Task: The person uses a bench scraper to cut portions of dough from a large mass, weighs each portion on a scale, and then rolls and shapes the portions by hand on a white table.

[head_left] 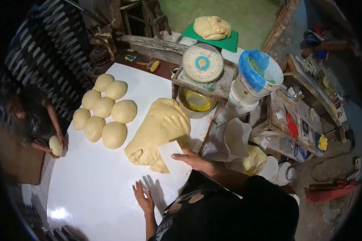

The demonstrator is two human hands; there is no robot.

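My right hand [191, 160] grips a flat white scraper [171, 154], which lies against the lower right part of a large slack mound of pale yellow dough [159, 124] on the white table [80, 180]. My left hand [144, 197] hangs open below the dough, fingers apart, with its shadow beside it on the table. Several smooth dough balls [103, 107] sit in a group at the upper left of the table.
A co-worker [32, 116] holds a dough ball [56, 146] at the left. A dial scale [203, 63], a lump of dough [212, 28] on a green board [231, 46], a steel bowl [193, 105], white buckets [265, 82] and cluttered wooden shelving [277, 116] border the table's back and right.
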